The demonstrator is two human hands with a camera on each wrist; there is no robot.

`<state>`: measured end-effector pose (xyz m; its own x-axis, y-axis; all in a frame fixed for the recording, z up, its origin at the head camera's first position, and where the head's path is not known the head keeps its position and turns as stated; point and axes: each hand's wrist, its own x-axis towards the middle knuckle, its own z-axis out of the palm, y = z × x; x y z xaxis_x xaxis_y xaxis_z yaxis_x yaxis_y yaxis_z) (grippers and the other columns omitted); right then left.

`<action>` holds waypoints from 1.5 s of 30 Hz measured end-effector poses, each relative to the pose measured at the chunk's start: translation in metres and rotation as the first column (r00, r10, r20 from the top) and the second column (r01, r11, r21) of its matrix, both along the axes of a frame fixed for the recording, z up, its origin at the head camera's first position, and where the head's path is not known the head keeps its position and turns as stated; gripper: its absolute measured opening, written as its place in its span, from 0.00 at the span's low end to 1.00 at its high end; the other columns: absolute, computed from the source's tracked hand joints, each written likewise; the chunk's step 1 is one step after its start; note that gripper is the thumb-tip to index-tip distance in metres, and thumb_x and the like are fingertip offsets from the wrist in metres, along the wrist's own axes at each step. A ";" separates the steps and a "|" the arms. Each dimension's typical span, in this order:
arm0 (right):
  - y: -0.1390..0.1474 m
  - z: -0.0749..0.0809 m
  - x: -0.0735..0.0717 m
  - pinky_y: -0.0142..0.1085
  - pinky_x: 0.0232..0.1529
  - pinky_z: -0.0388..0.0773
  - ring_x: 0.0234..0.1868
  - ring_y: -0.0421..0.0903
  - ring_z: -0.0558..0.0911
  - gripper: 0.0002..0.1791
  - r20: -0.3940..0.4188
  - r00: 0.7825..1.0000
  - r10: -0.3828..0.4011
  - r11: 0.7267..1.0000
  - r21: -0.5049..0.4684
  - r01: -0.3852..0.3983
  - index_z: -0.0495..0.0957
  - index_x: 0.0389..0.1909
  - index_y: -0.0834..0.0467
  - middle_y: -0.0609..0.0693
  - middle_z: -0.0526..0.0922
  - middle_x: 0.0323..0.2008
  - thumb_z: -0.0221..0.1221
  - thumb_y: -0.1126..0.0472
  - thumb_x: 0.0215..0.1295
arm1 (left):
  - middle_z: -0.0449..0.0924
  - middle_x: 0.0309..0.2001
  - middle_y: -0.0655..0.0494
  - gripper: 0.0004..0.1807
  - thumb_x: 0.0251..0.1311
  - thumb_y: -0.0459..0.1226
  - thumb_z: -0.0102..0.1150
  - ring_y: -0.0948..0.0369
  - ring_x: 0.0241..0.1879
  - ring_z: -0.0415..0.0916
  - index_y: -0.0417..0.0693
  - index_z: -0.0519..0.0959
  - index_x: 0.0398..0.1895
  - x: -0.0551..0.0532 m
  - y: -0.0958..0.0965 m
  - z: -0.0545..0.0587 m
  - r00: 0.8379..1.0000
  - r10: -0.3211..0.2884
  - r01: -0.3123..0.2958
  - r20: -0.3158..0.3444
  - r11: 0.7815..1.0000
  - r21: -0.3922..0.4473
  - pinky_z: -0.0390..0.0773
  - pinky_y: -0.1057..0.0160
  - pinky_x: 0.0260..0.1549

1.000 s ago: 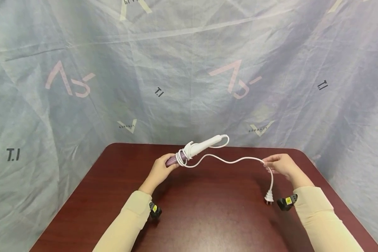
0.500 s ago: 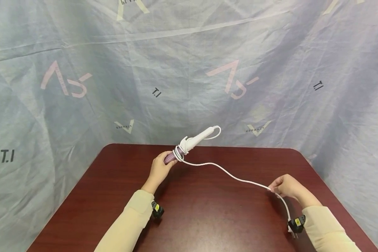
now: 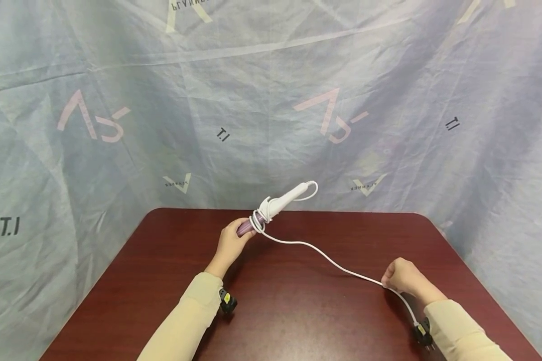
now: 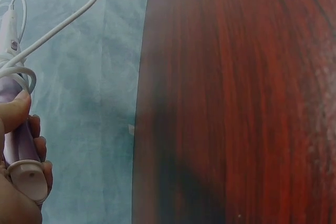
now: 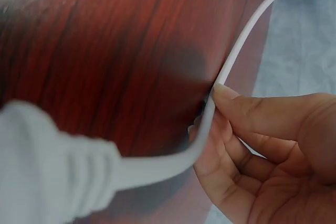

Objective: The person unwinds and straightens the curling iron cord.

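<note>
A curling iron (image 3: 281, 203) with a white handle and purple barrel is held up over the table, handle pointing to the back right. My left hand (image 3: 230, 241) grips its barrel; in the left wrist view the fingers curl round it near the pale end cap (image 4: 29, 178). White cord (image 3: 318, 250) loops several times round the barrel, then runs slack to the right. My right hand (image 3: 404, 277) pinches this cord between thumb and fingers a short way from the plug. Large and blurred, the white plug (image 5: 84, 174) hangs at the lower left of the right wrist view.
The dark red wooden table (image 3: 298, 311) has rounded far corners. Grey printed cloth (image 3: 271, 100) hangs behind it and at both sides. A small black camera (image 3: 228, 302) sits on the left wrist, and another camera (image 3: 422, 333) on the right partly hides the plug.
My right hand has moved down and nearer along with the cord, and the plug has swung toward the right wrist. The curling iron's handle has tilted up and shifted slightly left.
</note>
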<state>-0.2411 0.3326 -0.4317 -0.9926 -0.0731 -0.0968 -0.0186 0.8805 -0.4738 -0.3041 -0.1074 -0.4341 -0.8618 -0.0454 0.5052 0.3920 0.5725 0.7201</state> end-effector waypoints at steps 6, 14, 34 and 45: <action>-0.001 0.000 -0.004 0.36 0.24 0.78 0.20 0.43 0.77 0.04 0.035 0.999 0.025 0.999 -0.044 -0.023 0.80 0.21 0.63 0.48 0.79 0.18 0.66 0.70 0.49 | 0.83 0.45 0.43 0.19 0.51 0.34 0.70 0.50 0.41 0.78 0.40 0.81 0.48 0.002 -0.001 -0.002 1.000 0.000 0.000 0.019 1.000 -0.010 0.76 0.52 0.44; -0.011 0.030 -0.014 0.38 0.27 0.75 0.26 0.45 0.79 0.07 -0.005 0.998 0.063 0.996 -0.068 -0.063 0.84 0.29 0.62 0.51 0.84 0.26 0.67 0.62 0.55 | 0.84 0.46 0.44 0.19 0.50 0.33 0.69 0.51 0.42 0.79 0.40 0.81 0.48 0.000 0.003 0.000 1.000 -0.005 0.005 -0.002 1.000 -0.025 0.76 0.52 0.45; -0.123 0.053 -0.048 0.43 0.41 0.78 0.37 0.46 0.83 0.10 -0.250 0.950 0.188 0.963 -0.145 -0.229 0.85 0.33 0.59 0.51 0.87 0.32 0.69 0.56 0.54 | 0.83 0.47 0.45 0.20 0.51 0.34 0.69 0.52 0.43 0.79 0.41 0.81 0.49 0.002 0.011 0.012 1.000 -0.025 0.025 0.005 0.999 -0.043 0.76 0.52 0.46; -0.189 0.031 -0.058 0.43 0.45 0.79 0.37 0.48 0.84 0.13 -0.242 0.944 0.225 0.947 -0.173 -0.270 0.84 0.37 0.64 0.55 0.87 0.35 0.71 0.64 0.50 | 0.83 0.48 0.43 0.21 0.52 0.34 0.68 0.51 0.45 0.79 0.39 0.80 0.51 0.006 0.015 0.015 0.999 -0.032 0.033 0.009 0.998 -0.044 0.76 0.51 0.47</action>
